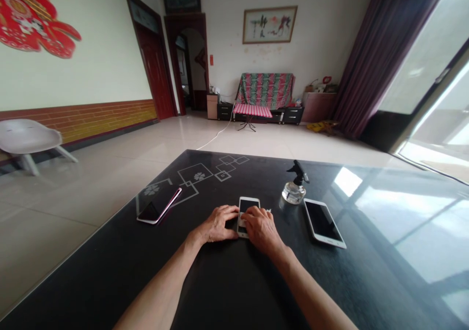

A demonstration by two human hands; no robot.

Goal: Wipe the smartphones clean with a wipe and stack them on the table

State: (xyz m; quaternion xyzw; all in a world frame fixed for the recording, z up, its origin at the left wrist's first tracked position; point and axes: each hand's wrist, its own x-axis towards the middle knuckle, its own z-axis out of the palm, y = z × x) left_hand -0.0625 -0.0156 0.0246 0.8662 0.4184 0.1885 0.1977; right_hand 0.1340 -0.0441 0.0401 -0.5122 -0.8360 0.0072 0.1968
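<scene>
A small white phone (247, 206) lies flat on the black glass table (227, 281) in front of me. My left hand (219, 224) rests beside its left edge, fingers curled and touching that side. My right hand (261, 226) lies over the phone's lower half, fingers bent and pressing on it. Only the upper part of the phone's screen shows past my fingers.
A pink-edged phone (158, 207) lies at the left of the table, a larger white phone (324, 221) at the right. A small clear spray bottle (295, 186) with a black trigger stands between the white phones. A white chair (27, 139) stands by the left wall.
</scene>
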